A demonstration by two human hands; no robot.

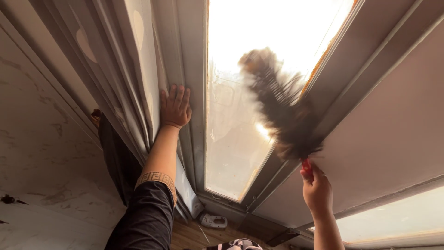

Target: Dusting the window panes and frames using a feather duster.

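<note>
Dark sleeve (143, 217) with a patterned cuff covers the left forearm. Left hand (175, 107) lies flat, fingers spread, pressing the pale pleated curtain (125, 69) against the grey window frame (194, 92). Right hand (316, 189) is clenched around the red handle of a feather duster (282, 111), whose fluffy brown feathers, motion-blurred, rise over the bright glass pane (231, 139).

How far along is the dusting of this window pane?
Done: the left hand has the grey curtain pushed aside, baring the window pane. In hand: the right hand grips the red handle of the feather duster, blurred over the glass. Left: smudges and grime show on the lower pane and its frame.
</note>
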